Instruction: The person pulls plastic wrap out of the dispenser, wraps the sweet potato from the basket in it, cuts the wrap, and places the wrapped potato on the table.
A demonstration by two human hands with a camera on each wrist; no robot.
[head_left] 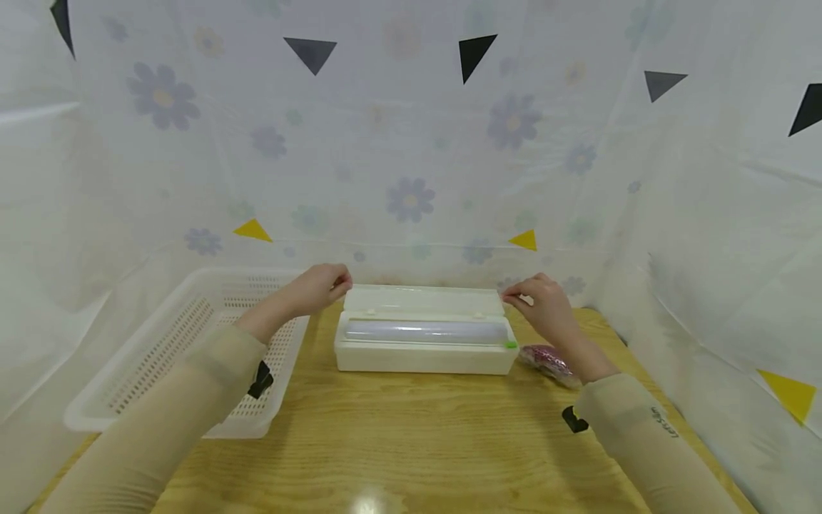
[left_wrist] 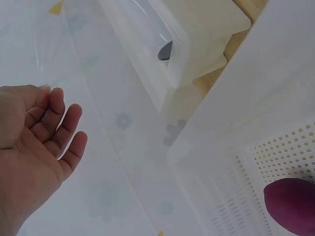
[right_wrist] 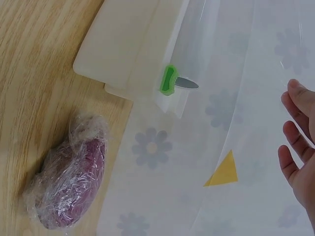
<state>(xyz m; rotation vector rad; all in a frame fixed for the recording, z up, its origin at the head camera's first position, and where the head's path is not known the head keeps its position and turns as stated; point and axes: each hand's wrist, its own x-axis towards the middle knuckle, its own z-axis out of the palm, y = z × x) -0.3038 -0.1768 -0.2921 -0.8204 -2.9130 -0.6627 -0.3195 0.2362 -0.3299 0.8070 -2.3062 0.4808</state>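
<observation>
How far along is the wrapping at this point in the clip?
One wrapped purple sweet potato already lies on the table beside the cling-film dispenser. In hand: the left hand and right hand are at the dispenser's far corners, and film stretches out from it toward the fingers. Left: a bare sweet potato sits unwrapped in the white basket.

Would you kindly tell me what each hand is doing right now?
Left hand: pinches the film at the dispenser's left end.
Right hand: pinches the film at its right end.
</observation>
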